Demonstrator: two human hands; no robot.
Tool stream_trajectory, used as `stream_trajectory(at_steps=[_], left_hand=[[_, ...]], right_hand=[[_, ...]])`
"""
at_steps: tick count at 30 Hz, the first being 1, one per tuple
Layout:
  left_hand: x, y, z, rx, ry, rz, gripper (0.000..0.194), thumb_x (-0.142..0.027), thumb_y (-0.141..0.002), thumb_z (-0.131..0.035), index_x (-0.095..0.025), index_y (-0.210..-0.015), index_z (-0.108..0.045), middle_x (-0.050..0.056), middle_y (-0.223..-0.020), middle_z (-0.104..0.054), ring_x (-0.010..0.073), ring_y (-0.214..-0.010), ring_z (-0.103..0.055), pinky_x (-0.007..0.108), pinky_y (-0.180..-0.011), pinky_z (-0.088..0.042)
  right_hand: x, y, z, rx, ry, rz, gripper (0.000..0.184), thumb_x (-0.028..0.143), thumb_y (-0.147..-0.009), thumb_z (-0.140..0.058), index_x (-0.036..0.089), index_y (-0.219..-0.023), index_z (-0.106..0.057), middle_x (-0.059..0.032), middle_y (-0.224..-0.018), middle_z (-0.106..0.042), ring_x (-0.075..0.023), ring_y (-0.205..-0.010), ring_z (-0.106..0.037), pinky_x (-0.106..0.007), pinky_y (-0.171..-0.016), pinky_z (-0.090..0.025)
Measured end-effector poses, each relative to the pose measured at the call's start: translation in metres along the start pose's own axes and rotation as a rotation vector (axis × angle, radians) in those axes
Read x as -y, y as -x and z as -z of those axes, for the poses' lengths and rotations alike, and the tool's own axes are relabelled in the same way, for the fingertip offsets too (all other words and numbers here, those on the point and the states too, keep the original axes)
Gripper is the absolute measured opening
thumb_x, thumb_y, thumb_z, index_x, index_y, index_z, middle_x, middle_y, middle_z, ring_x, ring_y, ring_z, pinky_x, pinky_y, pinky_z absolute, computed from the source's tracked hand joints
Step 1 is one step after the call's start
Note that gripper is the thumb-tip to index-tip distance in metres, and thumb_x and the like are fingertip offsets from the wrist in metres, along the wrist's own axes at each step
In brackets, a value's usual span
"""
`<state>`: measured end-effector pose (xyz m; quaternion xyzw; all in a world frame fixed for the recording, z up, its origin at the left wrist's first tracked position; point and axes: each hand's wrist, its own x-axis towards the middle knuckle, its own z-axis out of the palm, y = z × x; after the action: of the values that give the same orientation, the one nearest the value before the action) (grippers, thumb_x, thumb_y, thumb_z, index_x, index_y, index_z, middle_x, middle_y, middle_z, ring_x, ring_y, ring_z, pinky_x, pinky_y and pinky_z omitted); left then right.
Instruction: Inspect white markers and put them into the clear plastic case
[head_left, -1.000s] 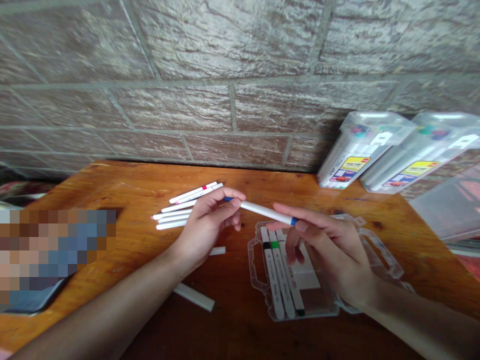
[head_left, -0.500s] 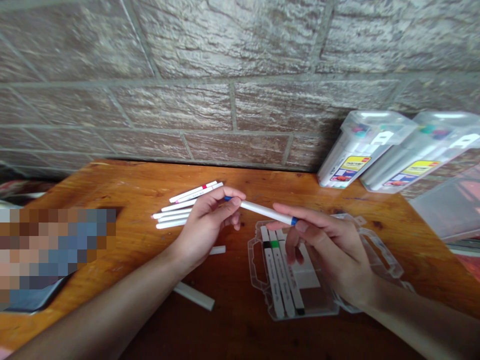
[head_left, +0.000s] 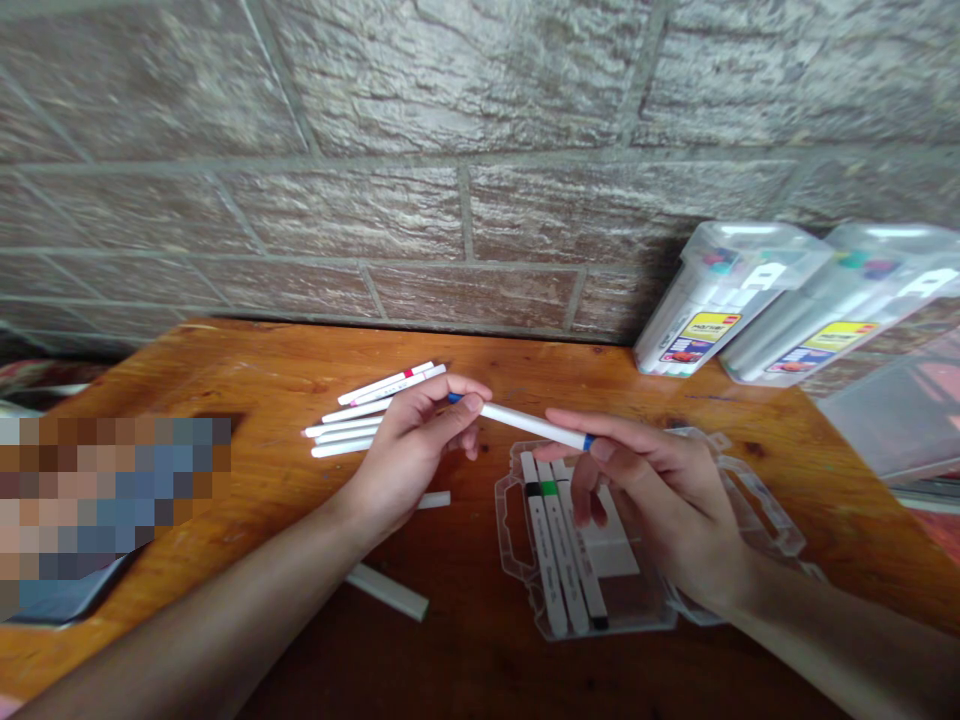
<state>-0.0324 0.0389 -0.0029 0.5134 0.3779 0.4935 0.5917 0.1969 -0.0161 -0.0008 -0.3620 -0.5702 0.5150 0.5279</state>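
Observation:
A white marker [head_left: 531, 424] with blue at both ends is held aslant between my two hands, above the table. My left hand [head_left: 424, 440] pinches its upper left end between thumb and fingers. At the lower right end, by the blue band, my right hand [head_left: 667, 500] grips it with thumb and index finger. Beneath my right hand lies an open clear plastic case [head_left: 637, 625]. Inside it are white markers [head_left: 559, 560] with black and green bands, and a white card [head_left: 619, 545]. My right hand covers part of the case.
Several loose white markers [head_left: 349, 436] lie behind my left hand, partly covered by it. Another marker [head_left: 390, 593] rests near my left forearm. Two clear marker boxes [head_left: 701, 315] stand against the brick wall [head_left: 375, 215]. A blurred-out flat object [head_left: 97, 510] is on the wooden table's left side.

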Motion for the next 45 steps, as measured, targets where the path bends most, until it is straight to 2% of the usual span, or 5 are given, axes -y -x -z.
stream_trajectory(at_steps=[16,25,34,45], left_hand=[[-0.0004,0.0001,0.0001,-0.005,-0.022,0.003,0.013,-0.031,-0.093,-0.078,-0.018,-0.096,-0.075,-0.002,-0.070,-0.059,0.0107,-0.061,-0.055,0.024,-0.061,-0.048],[0.0007,-0.0002,0.0010,-0.004,-0.022,-0.010,0.013,-0.030,-0.093,-0.077,-0.018,-0.096,-0.075,-0.002,-0.068,-0.058,0.0112,-0.061,-0.055,0.024,-0.060,-0.047],[-0.0015,0.0000,-0.0009,-0.018,-0.013,-0.002,0.015,-0.031,-0.090,-0.080,-0.017,-0.094,-0.076,-0.002,-0.069,-0.058,0.0113,-0.061,-0.054,0.024,-0.059,-0.048],[-0.0019,-0.0003,-0.0023,-0.030,-0.019,-0.009,0.018,-0.034,-0.089,-0.081,-0.017,-0.093,-0.077,-0.001,-0.067,-0.059,0.0118,-0.060,-0.054,0.024,-0.058,-0.049]], right_hand=[[0.0041,-0.0018,-0.0007,0.006,0.054,0.002,0.028,0.032,-0.104,-0.064,0.027,-0.127,-0.080,0.0016,-0.063,-0.072,-0.0138,-0.051,-0.064,-0.033,-0.061,-0.062],[0.0050,-0.0024,-0.0014,-0.011,-0.002,-0.029,0.028,0.038,-0.104,-0.065,0.029,-0.125,-0.081,-0.0016,-0.074,-0.079,-0.0143,-0.053,-0.066,-0.036,-0.065,-0.064],[0.0047,-0.0014,-0.0020,-0.017,-0.006,-0.050,0.031,0.041,-0.103,-0.067,0.025,-0.126,-0.081,-0.0035,-0.074,-0.079,-0.0151,-0.052,-0.066,-0.031,-0.054,-0.057],[0.0043,-0.0019,-0.0023,-0.017,-0.024,-0.040,0.030,0.039,-0.104,-0.066,0.024,-0.125,-0.080,-0.0029,-0.071,-0.079,-0.0147,-0.051,-0.067,-0.029,-0.052,-0.053]])
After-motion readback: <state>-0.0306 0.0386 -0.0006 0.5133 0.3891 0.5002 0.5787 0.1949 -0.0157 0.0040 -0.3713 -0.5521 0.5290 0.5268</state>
